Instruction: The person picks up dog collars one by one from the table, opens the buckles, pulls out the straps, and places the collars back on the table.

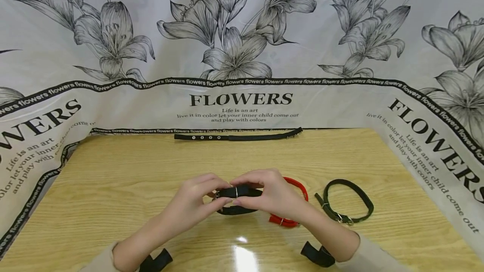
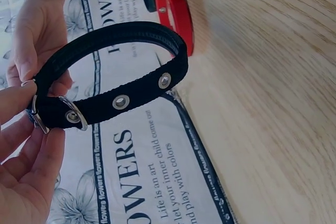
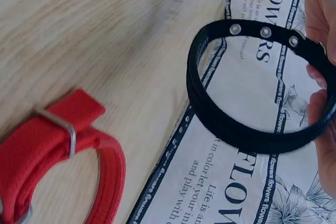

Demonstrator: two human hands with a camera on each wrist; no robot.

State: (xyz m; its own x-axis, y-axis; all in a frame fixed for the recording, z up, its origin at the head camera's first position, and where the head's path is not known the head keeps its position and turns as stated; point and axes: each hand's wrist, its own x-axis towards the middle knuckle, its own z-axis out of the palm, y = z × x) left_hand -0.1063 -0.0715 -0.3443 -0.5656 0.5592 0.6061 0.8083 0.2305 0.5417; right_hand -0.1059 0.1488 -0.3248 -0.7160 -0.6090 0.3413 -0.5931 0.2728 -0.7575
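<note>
Table, held black collar crosswise, buckle left

I see a red collar and a green collar lying looped side by side on the table, a black strap stretched along its far edge, flower-printed cloth behind and at both sides

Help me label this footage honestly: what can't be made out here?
Head: round red fabric collar, partly behind the right hand.
Left wrist: silver buckle of the round black fabric collar, partly under the left hand.
Right wrist: red collar, cut off by the edge.
Head: fittings on the straight black strap, too small.
</note>
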